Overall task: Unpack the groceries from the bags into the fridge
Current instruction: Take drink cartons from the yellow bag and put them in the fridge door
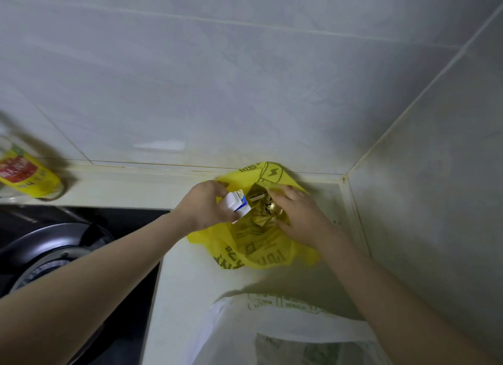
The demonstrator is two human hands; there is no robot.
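The left hand (208, 205) is gripping a small white and blue carton (239, 204), fingers wrapped around it, holding it at the mouth of the yellow bag (253, 253), which is sitting on the pale counter (187, 280) in the corner where two tiled walls meet. The right hand (296, 214) is resting just beside the left, with the bag's opening between them; its fingers are pressing down on the crumpled yellow plastic and seem to be pinching a fold of it, though how firmly they are closing on it cannot be told. Something shiny and gold-coloured is lying inside the bag between the two hands, too blurred to name. Nearer the person, below the right forearm, a white translucent bag (288, 334) with green printing is standing on the same counter. Under the left forearm a dark pan (51, 250) is sitting on a black stove (130, 323). Well away to the left of the left hand, a yellow-labelled bottle (24, 171) is standing against the wall.
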